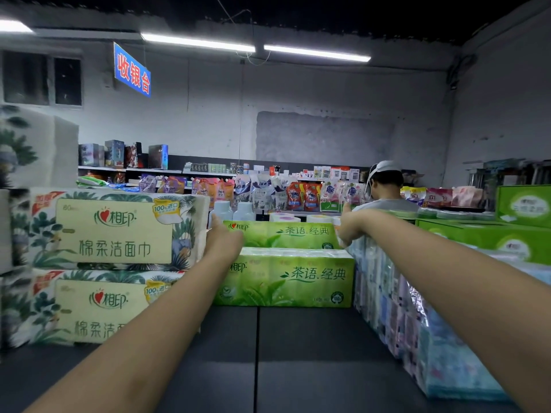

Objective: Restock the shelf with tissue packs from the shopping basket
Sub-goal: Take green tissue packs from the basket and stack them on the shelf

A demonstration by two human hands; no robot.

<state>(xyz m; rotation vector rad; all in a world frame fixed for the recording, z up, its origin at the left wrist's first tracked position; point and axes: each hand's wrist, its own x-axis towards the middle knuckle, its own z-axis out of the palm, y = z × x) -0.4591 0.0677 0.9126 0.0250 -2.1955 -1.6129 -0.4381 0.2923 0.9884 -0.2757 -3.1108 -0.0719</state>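
Two green tissue packs are stacked at the back of the dark shelf top (259, 338). Both my arms reach forward to the upper green tissue pack (283, 234). My left hand (222, 236) grips its left end, thumb raised and fingers over the front corner. My right hand (347, 231) bends down over its right end and holds it, the fingertips partly hidden between this pack and the blue packs. The lower green pack (286, 278) lies flat beneath it. No shopping basket is in view.
Leaf-print facial tissue packs (110, 231) are stacked close on the left. A row of blue and white wrapped packs (396, 308) runs along the right. Green boxes (507, 236) stand at far right. A person (384, 189) stands behind the shelf, in front of detergent pouches.
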